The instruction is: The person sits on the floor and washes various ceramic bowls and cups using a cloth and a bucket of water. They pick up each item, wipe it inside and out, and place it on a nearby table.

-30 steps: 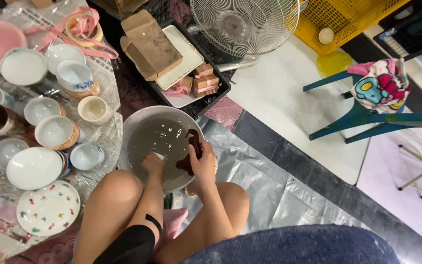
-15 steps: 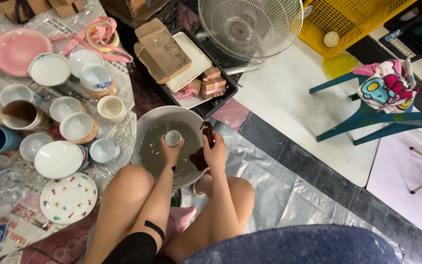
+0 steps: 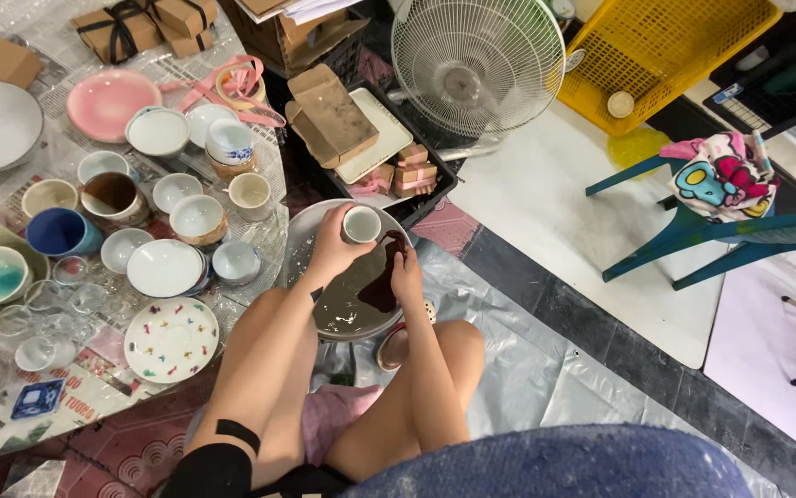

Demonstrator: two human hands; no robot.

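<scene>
From the head camera, the left hand (image 3: 329,247) held a small white cup (image 3: 362,224) above the far rim of a round metal basin (image 3: 306,242), its fingers wrapped around the cup's side. The right hand (image 3: 406,274) gripped a dark brown cloth (image 3: 385,277) that hung down into the basin, just beside the cup. The basin sat on the floor between the person's bare knees, on a sheet of grey plastic (image 3: 518,369). To the left lay bowls, cups and a speckled plate (image 3: 171,339) on newspaper. A white fan (image 3: 478,63) stood beyond the basin.
</scene>
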